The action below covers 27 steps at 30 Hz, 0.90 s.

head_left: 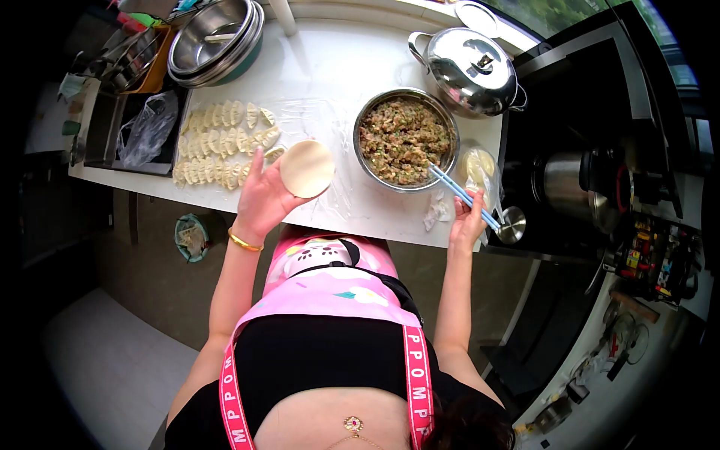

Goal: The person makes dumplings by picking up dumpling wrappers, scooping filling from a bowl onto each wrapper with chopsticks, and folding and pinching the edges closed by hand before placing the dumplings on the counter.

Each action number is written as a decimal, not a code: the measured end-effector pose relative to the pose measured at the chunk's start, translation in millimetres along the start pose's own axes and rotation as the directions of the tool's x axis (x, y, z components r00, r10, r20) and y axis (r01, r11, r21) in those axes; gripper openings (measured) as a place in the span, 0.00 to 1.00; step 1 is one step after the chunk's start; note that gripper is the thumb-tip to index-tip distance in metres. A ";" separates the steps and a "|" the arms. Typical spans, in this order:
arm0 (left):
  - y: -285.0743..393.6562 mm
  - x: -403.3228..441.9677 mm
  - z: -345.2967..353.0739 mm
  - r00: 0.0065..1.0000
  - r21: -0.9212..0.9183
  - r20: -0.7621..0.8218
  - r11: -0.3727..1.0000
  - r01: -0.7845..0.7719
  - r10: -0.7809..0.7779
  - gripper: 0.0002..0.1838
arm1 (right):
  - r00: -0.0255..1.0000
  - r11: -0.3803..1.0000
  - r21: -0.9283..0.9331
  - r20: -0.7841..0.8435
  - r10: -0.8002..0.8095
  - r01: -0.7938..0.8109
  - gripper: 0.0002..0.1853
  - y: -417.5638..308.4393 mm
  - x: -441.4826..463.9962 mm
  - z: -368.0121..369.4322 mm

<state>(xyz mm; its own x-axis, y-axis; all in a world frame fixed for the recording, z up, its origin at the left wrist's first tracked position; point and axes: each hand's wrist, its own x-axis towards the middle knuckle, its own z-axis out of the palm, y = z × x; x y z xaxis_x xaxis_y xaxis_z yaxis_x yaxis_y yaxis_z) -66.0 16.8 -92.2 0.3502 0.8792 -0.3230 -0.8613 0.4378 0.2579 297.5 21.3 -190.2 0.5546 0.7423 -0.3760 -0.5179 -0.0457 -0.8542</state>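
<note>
A round, flat dumpling wrapper (307, 169) rests on the fingers of my left hand (264, 196), palm up above the counter's front edge. My right hand (469, 220) grips a pair of blue chopsticks (463, 193), whose tips reach the near right rim of a steel bowl (358, 154). Inside that bowl is minced filling (403, 139) with green flecks. Beyond my left hand, several folded dumplings (217, 142) lie in rows on plastic film. A plastic bag with round wrappers (480, 166) sits just past my right hand.
A lidded steel pot (471, 71) stands behind the bowl, and nested basins (214, 45) are at the back left. A sink with a clear plastic bag (148, 129) lies far left. To the right is a dark stove with another pot (566, 180). A small bin (192, 237) is below.
</note>
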 end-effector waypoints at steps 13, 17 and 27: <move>-25.0 31.6 46.6 0.977 0.063 0.118 0.984 0.169 -0.176 0.44 | 0.859 0.978 -0.122 0.504 -0.088 0.172 0.18 -134.7 -44.2 85.4; -35.8 26.6 59.3 0.975 0.109 0.147 0.982 0.153 -0.168 0.47 | 0.729 0.845 -0.318 0.674 -0.117 0.430 0.17 -159.5 -74.3 125.3; -56.7 23.3 54.1 0.989 0.003 0.121 0.997 0.080 -0.080 0.43 | 0.321 0.467 -0.293 0.947 0.022 0.834 0.03 -178.7 -128.6 191.7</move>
<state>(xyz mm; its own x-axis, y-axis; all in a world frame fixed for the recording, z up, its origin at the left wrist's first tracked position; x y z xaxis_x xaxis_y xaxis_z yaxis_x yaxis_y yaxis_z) 10.9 22.6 -65.1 0.4599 0.8577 -0.2298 -0.8292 0.5074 0.2344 193.9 62.2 79.7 -0.4504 0.8700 0.2007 0.4122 0.4020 -0.8176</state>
